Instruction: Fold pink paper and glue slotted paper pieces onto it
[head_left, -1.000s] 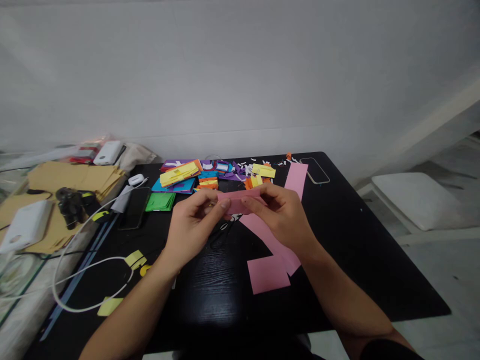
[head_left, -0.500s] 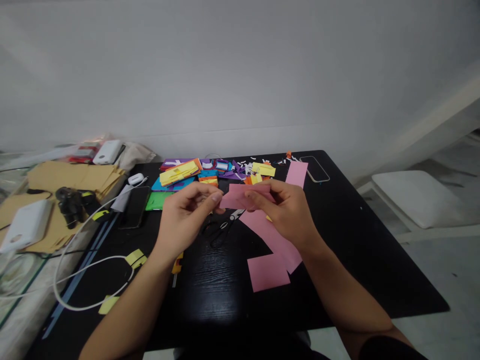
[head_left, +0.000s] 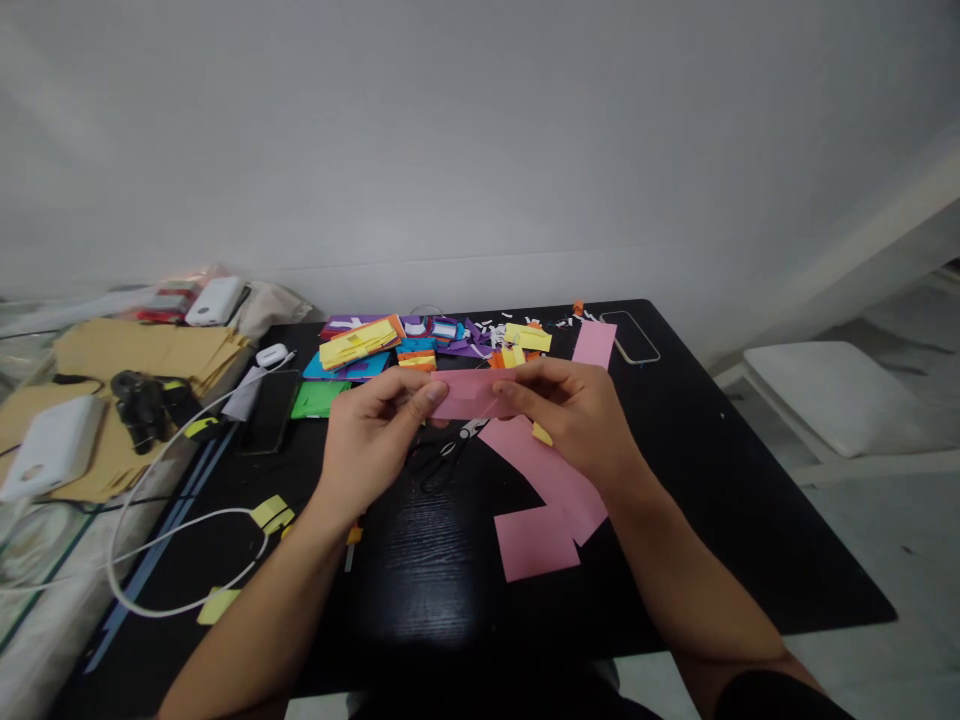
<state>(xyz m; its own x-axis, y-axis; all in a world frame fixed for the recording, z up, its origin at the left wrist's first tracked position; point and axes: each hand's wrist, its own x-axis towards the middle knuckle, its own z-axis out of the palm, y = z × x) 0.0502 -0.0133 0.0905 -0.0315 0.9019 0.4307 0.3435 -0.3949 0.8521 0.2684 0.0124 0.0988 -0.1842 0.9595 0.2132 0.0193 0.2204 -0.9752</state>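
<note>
A small folded piece of pink paper (head_left: 471, 394) is held up above the table, stretched between both hands. My left hand (head_left: 375, 425) pinches its left end between thumb and fingers. On its right end, my right hand (head_left: 574, 415) grips with thumb and forefinger. Below the hands lie scissors (head_left: 442, 462), partly covered by the left hand. Larger pink paper pieces (head_left: 555, 480) rest under and in front of the right hand, with a separate pink piece (head_left: 536, 545) nearest me.
Stacked coloured paper strips (head_left: 360, 343), green paper (head_left: 320, 399) and scraps (head_left: 495, 335) lie along the back. A phone (head_left: 270, 412) and looped white cable (head_left: 142, 610) are at left. A clear phone case (head_left: 636, 338) sits at back right. Brown envelopes (head_left: 150, 350) lie far left.
My left hand has closed on the left end of the pink paper, which now looks flatter and has moved slightly left. The right hand keeps its grip.
</note>
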